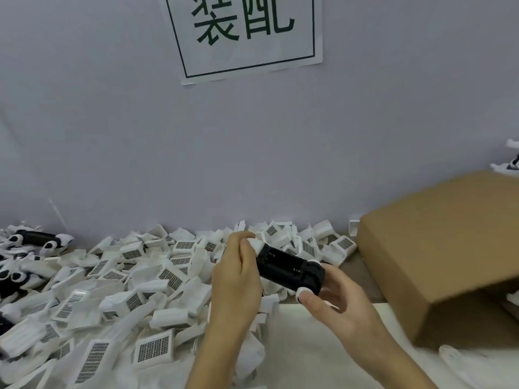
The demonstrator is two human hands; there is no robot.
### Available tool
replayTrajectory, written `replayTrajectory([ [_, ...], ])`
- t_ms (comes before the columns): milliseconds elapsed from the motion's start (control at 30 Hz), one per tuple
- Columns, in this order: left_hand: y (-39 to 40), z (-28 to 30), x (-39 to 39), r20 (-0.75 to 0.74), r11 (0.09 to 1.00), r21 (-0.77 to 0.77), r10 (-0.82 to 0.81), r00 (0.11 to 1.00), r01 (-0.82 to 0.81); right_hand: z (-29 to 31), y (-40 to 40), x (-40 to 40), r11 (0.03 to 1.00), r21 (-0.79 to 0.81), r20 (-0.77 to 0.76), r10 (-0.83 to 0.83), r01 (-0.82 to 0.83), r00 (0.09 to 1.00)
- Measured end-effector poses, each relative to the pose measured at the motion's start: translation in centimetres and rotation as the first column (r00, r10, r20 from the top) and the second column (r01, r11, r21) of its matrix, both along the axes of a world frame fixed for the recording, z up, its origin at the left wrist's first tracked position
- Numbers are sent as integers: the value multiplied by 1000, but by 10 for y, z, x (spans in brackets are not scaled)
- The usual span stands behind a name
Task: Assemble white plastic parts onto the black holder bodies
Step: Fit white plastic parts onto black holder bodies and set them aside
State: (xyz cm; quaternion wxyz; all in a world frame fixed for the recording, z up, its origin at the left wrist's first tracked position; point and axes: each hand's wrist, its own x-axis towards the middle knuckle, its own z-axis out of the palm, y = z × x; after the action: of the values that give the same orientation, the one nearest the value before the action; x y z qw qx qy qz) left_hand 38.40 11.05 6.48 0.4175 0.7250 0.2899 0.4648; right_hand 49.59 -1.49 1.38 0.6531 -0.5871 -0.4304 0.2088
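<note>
**Black holder in both my hands, white parts heaped below**

Black plastic sits between my hands near the middle of the frame, a little low and right of centre: the holder body (286, 267), tilted so its upper end points up-left and its lower end down-right. My left hand (238, 279) curls over the upper end, fingers and thumb closed round a white plastic part (257, 244) that sits against that end of the holder. My right hand (334, 301) cradles the lower end from beneath, thumb pressed on a small white round piece (304, 292) at the holder's corner, the other fingers bent under the body.

Under and left of my hands, a deep heap of loose white parts (118, 299) covers the lower left of the frame, many showing a grey grid face. At the far left edge lie several finished pieces (39, 239), black bodies with white ends, resting on the heap. The work surface (306, 349) shows as a pale sheet in the lower centre, with a strip of brown tabletop behind it.

On the right, a brown cardboard box (438, 248) lies tipped on its side, its opening facing the lower right corner. Behind everything rises a plain grey-lilac wall (196, 153). At top centre a white paper sign (244, 37) with large dark green characters inside a thin border is stuck to it.
</note>
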Motion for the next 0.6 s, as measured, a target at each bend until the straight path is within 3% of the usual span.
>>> replayTrajectory([
  [167, 16, -10, 4, 71, 980, -200, -8, 997, 22, -5, 18, -11, 980, 11, 68, -199, 199, 978],
  [300, 3, -13, 10, 66, 990, -71, 124, 990, -120, -7, 25, -13, 923, 80, -15, -376, 376, 926],
  [367, -1, -11, 13, 109, 986, -92, 150, 983, -141, -6, 26, -13, 899, 108, -85, -416, 424, 905],
  [433, -5, -10, 16, 47, 974, -225, -18, 999, 28, -6, 26, -13, 883, 134, -134, -435, 451, 891],
  [533, -11, -13, 18, -43, 895, -384, -263, 964, 227, -7, 27, -18, 910, 162, -90, -372, 383, 924],
  [600, -13, -16, 21, 50, 846, -463, -275, 960, 266, -10, 29, -21, 950, 106, -40, -290, 293, 956],
])
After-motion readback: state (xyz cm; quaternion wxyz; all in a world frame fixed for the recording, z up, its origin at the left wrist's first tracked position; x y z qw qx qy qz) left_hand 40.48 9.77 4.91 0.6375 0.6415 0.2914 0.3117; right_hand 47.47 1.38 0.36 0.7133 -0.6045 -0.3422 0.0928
